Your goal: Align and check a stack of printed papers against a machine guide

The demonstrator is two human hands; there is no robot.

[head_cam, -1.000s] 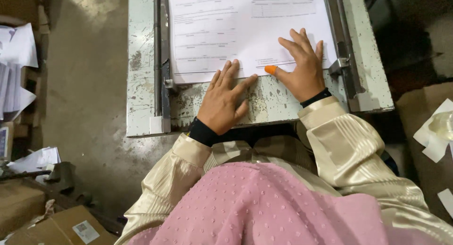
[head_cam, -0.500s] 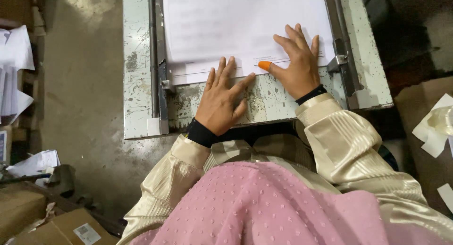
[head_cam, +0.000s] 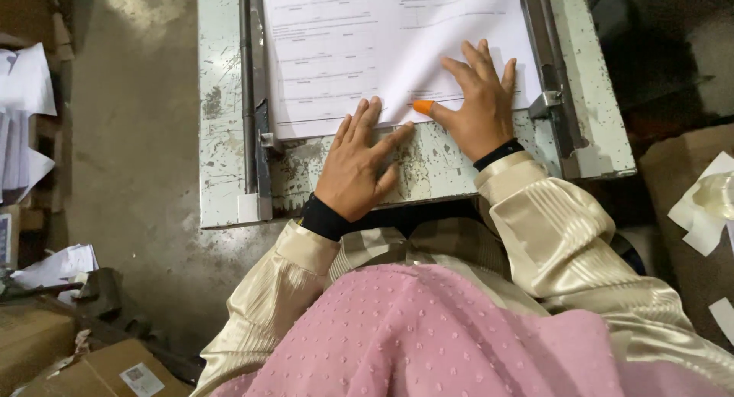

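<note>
A stack of white printed paper point(head_cam: 367, 45) lies on a worn, pale metal cutter table point(head_cam: 451, 164), between a left metal guide rail point(head_cam: 248, 99) and a right rail point(head_cam: 547, 53). My left hand point(head_cam: 359, 164) rests flat with spread fingers on the stack's near edge, fingertips on the paper. My right hand point(head_cam: 478, 106) presses flat on the paper's near right part; its thumb wears an orange rubber tip point(head_cam: 423, 106). Neither hand grips anything.
Loose white sheets point(head_cam: 23, 114) pile at the left, above cardboard boxes point(head_cam: 92, 366) on the concrete floor point(head_cam: 130, 137). A brown box with crumpled paper and tape point(head_cam: 711, 206) stands at the right. My cream sleeves and pink garment fill the foreground.
The view and table shifted slightly. Both hands stayed flat on the near edge of the paper, with the right hand sliding a little along the stack.
</note>
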